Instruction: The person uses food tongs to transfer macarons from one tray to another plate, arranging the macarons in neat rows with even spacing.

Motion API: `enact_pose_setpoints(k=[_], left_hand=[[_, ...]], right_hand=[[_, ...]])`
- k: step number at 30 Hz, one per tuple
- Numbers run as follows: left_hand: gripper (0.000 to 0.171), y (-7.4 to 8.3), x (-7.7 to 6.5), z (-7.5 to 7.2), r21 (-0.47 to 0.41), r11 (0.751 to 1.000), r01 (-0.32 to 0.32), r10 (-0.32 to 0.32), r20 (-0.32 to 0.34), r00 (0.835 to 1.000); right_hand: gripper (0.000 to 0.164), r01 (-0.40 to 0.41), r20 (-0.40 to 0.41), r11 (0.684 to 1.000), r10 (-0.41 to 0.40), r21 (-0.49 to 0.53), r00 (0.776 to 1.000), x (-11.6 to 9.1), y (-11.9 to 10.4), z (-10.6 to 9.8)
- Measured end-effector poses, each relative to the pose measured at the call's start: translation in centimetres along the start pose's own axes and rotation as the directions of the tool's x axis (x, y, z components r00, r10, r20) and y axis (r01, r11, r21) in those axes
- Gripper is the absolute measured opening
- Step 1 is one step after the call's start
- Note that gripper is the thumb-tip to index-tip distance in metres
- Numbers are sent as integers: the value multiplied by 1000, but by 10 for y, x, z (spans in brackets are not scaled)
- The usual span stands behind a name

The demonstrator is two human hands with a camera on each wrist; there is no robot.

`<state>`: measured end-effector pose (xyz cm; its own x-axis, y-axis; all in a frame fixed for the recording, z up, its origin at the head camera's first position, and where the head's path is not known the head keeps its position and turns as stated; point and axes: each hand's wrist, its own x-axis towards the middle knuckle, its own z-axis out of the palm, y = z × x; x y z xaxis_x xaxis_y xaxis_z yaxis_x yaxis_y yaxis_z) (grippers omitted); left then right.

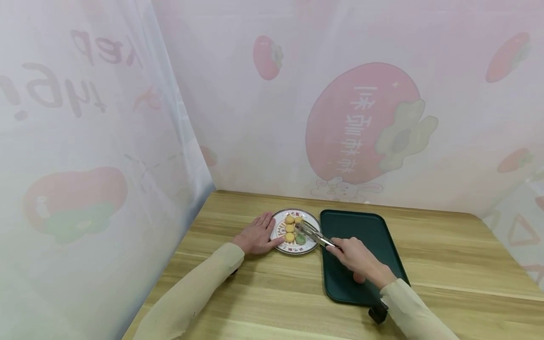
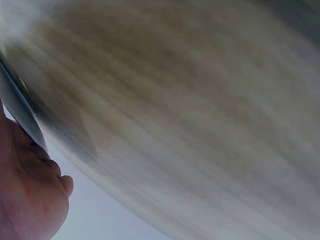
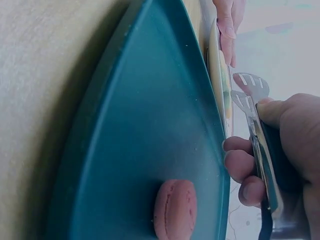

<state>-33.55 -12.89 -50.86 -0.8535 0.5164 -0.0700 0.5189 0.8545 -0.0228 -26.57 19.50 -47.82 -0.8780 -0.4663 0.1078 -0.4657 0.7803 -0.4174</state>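
My left hand [image 1: 257, 233] lies at the left rim of a round white plate [image 1: 313, 222], fingers extended and thumb over the edge. Several yellow macarons [image 1: 289, 237] and a green macaron [image 1: 300, 239] sit on that plate. With my right hand [image 1: 357, 257] I grip metal tongs [image 1: 318, 235] with dark handles, reaching left over the plate. A small brownish-pink piece [image 3: 238, 81] shows at the slotted tong tips in the right wrist view; I cannot tell whether they pinch it. One pink macaron [image 3: 175, 210] stands on the dark green tray [image 3: 135, 120], beneath my right hand.
The tray lies close to the right of the plate on a wooden table [image 1: 450, 255]. Printed curtains [image 1: 238, 118] hang behind the table and along its left side. A black device [image 1: 378, 312] is at my right wrist.
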Motion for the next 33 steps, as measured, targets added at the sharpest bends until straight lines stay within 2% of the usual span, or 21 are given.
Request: enact_pose_setpoints(k=[9, 16, 25, 33], left_hand=[[94, -1, 1, 0, 4, 1000, 0, 0, 3, 1000], [93, -1, 1, -2, 3, 1000, -1, 1, 0, 1000], [93, 0, -1, -2, -15, 1000, -7, 7, 1, 1000], [93, -2, -1, -1, -6, 1000, 11, -11, 10, 1000]], right_hand=[[16, -12, -22, 998, 10, -65, 1000, -9, 1, -3], [25, 19, -48, 995, -23, -93, 999, -19, 1, -12], [24, 19, -48, 995, -24, -99, 999, -38, 6, -23], [27, 18, -101, 985, -36, -174, 994, -52, 8, -33]])
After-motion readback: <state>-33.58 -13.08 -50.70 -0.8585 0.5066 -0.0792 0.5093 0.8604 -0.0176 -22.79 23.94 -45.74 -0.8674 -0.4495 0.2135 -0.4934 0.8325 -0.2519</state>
